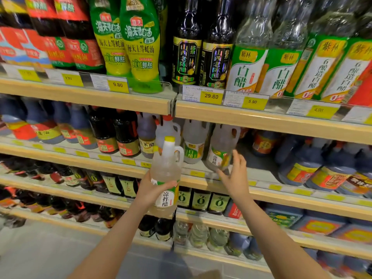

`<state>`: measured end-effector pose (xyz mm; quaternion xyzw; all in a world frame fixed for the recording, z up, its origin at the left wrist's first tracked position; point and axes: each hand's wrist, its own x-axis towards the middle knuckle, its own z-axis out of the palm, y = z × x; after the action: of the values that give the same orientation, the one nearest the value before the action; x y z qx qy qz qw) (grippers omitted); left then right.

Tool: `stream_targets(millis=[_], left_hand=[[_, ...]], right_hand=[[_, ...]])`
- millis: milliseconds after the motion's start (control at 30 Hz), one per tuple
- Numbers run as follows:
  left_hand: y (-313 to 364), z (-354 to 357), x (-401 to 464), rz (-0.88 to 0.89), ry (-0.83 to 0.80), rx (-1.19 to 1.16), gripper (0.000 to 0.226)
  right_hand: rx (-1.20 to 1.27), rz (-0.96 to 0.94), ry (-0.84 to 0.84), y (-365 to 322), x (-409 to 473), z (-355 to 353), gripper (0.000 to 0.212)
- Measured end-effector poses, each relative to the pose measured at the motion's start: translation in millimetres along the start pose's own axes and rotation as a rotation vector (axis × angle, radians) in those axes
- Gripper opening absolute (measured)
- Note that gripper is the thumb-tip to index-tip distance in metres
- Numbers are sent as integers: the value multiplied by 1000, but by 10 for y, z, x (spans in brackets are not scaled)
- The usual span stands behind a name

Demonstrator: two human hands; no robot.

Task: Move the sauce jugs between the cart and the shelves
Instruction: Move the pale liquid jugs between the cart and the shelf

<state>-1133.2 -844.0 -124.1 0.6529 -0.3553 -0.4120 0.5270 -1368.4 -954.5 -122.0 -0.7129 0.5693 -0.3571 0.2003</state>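
Note:
My left hand [152, 190] grips a clear jug [166, 168] of pale vinegar with a yellow cap and a green-and-white label, held upright in front of the second shelf [281, 179]. My right hand [235, 174] is open with fingers spread, touching or just beside a similar clear jug [220, 152] that leans on that shelf. Another clear jug [194, 141] with a green label stands to its left. The cart is out of view.
Wooden-edged shelves run across the view. The top shelf [100, 96] carries tall bottles and green squeeze bottles behind price tags. Dark blue-capped jugs [304, 164] crowd the second shelf at right, with a gap beside the leaning jug. Lower shelves hold small dark bottles.

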Motion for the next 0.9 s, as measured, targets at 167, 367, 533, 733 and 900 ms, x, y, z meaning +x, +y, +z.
stream_targets(millis=[167,367,533,733,900], left_hand=[[-100,-58,-88,-18,-8,21,69],[-93,67,9,10,47,-9,59],[-113,139,174,27,73,-56,57],[-141,221,295,20,28,-67,51],[-133,295,290,-9,-75,-51,49]], right_hand=[[-163,29,-215,4,-134,148,71],[-354,-58,-83,11,279,238,52],[-440,49,-201,146,674,369,37],[-389,141,-295,150,837,258,38],[115,-165,-153,-159,189,-45,37]])
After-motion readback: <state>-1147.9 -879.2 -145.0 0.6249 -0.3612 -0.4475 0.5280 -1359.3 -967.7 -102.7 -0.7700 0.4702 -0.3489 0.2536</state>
